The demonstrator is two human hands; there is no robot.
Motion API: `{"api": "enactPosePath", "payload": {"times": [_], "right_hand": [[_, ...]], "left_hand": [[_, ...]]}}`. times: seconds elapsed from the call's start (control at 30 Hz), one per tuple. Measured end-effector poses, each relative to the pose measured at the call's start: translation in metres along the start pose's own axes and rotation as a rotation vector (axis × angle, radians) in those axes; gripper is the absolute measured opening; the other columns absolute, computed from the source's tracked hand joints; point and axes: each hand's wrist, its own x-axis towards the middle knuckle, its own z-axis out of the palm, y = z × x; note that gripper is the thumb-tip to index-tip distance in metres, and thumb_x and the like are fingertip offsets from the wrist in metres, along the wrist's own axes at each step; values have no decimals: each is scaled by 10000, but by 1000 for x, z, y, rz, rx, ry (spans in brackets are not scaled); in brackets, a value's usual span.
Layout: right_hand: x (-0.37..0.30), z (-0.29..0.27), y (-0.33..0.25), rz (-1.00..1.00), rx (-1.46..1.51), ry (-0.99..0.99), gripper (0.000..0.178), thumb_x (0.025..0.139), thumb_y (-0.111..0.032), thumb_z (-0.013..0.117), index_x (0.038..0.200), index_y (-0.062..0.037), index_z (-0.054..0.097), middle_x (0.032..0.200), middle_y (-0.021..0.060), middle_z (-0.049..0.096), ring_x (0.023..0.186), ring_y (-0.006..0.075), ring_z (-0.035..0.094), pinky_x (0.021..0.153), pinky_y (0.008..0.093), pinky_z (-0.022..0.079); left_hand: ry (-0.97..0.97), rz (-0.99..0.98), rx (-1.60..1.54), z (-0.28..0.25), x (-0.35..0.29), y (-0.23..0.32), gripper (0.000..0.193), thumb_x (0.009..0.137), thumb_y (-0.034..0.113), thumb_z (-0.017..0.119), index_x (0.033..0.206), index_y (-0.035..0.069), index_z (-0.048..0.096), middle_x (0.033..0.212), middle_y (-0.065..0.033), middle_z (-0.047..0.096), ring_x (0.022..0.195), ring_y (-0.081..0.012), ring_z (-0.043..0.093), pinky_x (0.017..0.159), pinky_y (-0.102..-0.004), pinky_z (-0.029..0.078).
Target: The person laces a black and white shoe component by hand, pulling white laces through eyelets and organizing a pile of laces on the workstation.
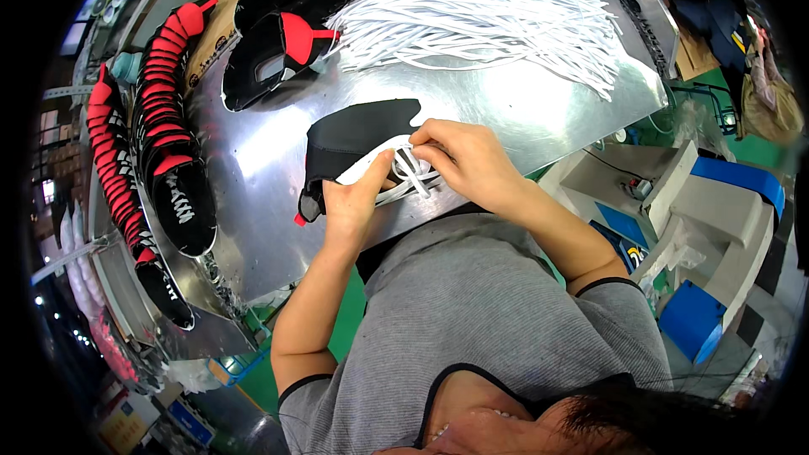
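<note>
A black shoe upper (358, 128) with a white eyelet strip lies near the table's front edge, a small red tab at its left end. My left hand (352, 200) grips its near side, thumb pressed along the white strip and fingers partly hidden. White shoelace (413, 175) runs through the strip and hangs in loops between my hands. At the strip's right part, the thumb and forefinger of my right hand (468, 158) are pinched together on the lace; the fingertips partly cover the exact spot.
Loose white laces (480, 13) lie spread across the back of the metal table (261, 244). Black-and-red uppers (274, 59) stand at the back left, with long nested rows of uppers (168, 109) along the left edge. A grey-and-blue machine (716, 227) stands at the right.
</note>
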Motion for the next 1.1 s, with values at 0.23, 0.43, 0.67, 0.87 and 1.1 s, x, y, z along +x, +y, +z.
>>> {"api": "enactPosePath", "payload": {"times": [0.23,0.43,0.67,0.87,1.1], "right_hand": [[14,-5,-2,27,-193,-163,116,899,-204,638,892,-88,651,760,81,682,732,303,665,637,409,503],[23,10,-3,6,-350,-256,122,893,-194,645,870,-82,602,742,82,662,711,297,652,612,409,495],[35,11,-4,71,-353,-343,87,880,-119,635,909,-52,586,766,138,664,722,310,660,613,415,498],[42,-4,9,208,290,-79,165,981,-174,561,1009,-20,612,780,90,660,726,183,647,671,300,494],[34,34,25,96,156,62,164,983,-154,545,1083,-33,593,825,120,676,758,257,665,689,341,507]], "left_hand": [[0,-17,15,2,-1,-1,66,886,38,677,942,10,659,804,-29,661,636,-86,590,584,-239,468],[-83,88,-3,-2,-4,-10,77,909,42,639,973,-1,649,817,-42,666,670,-95,593,640,-249,480],[-132,-53,-29,-5,5,-4,108,930,84,611,930,-9,665,800,-55,668,669,-98,587,632,-238,460],[-221,-209,46,-18,15,7,125,904,118,682,973,14,677,840,-28,676,728,-97,588,659,-250,443],[-112,-96,219,-1,19,-3,194,843,12,728,1023,55,669,860,19,647,710,-71,546,644,-252,440]]}}
